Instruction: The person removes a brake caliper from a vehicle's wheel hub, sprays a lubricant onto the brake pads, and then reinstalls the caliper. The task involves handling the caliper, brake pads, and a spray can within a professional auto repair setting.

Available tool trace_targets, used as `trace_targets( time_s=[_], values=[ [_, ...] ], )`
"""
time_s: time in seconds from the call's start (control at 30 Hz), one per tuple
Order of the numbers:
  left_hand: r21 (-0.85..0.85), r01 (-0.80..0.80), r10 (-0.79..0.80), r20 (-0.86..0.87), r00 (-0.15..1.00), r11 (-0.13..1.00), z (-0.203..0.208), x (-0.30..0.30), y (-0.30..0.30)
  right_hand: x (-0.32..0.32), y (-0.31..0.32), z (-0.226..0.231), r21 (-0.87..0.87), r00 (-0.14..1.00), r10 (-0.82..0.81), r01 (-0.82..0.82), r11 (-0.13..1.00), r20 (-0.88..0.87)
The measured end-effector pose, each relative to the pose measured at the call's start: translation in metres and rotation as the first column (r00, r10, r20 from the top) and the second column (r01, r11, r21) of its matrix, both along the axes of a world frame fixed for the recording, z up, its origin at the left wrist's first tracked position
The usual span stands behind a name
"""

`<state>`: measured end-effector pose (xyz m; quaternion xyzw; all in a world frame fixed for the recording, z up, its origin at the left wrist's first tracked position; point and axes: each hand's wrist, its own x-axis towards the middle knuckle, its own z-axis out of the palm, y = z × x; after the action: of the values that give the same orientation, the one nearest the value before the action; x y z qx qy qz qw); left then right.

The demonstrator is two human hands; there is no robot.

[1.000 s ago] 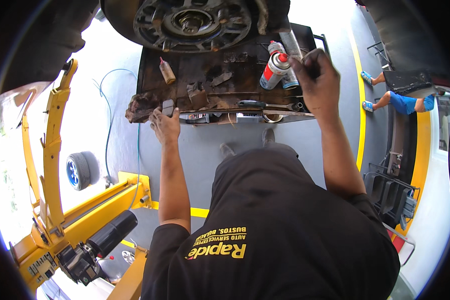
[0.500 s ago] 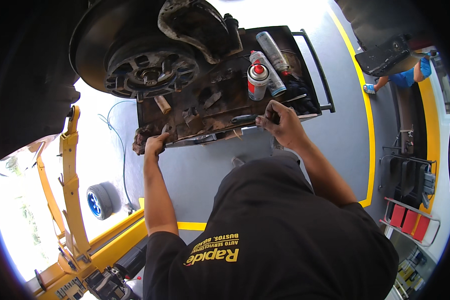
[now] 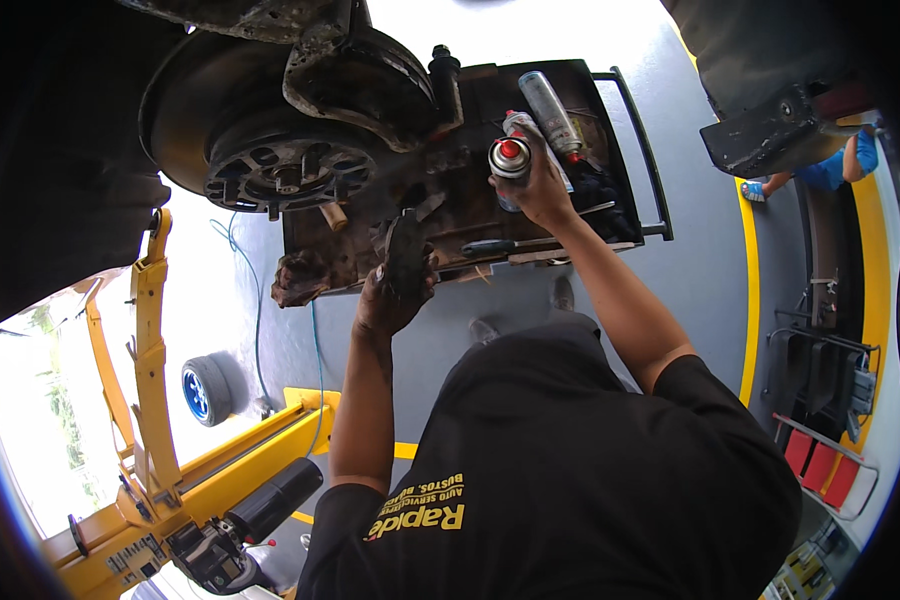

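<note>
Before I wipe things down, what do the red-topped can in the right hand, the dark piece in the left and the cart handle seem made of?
Can: likely metal, shiny silver top; its red cap looks like plastic.
Dark piece: matte, possibly metal; its dull surface leaves it open.
Cart handle: probably painted metal, a slim, smooth black bar.

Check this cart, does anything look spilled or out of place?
One silver spray can lies on its side, cap toward the person, unlike the roughly upright can in the right hand. A crumpled brown bundle, maybe a rag, sits at the near left corner of the cart, whose top looks stained. No wet spill shows.
</note>
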<state>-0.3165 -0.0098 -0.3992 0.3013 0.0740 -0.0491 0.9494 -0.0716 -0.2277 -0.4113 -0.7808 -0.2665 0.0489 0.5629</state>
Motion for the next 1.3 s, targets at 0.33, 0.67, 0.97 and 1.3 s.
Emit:
trace_targets(
  time_s=[0.33, 0.67, 0.97, 1.3],
  values=[
    [-0.062, -0.281, 0.251, -0.296, 0.922, 0.958, -0.014, 0.079, -0.029, 0.006, -0.065, 0.092, 0.689, 0.967, 0.066, 0.127, 0.714, -0.246],
    [-0.151, -0.321, 0.25, -0.364, 0.897, 0.935, -0.021, 0.116, -0.051, -0.057, -0.048, 0.088, -0.343, 0.929, 0.368, -0.357, 0.869, -0.035],
    [-0.055, -0.374, 0.316, -0.428, 0.846, 0.926, -0.05, 0.092, -0.043, -0.05, -0.061, 0.082, -0.287, 0.924, 0.384, -0.369, 0.884, -0.007],
    [0.939, 0.181, 0.52, -0.003, 0.854, -0.292, -0.026, 0.085, -0.075, -0.054, -0.039, 0.093, -0.47, 0.92, 0.388, -0.32, 0.822, 0.052]
  ],
)
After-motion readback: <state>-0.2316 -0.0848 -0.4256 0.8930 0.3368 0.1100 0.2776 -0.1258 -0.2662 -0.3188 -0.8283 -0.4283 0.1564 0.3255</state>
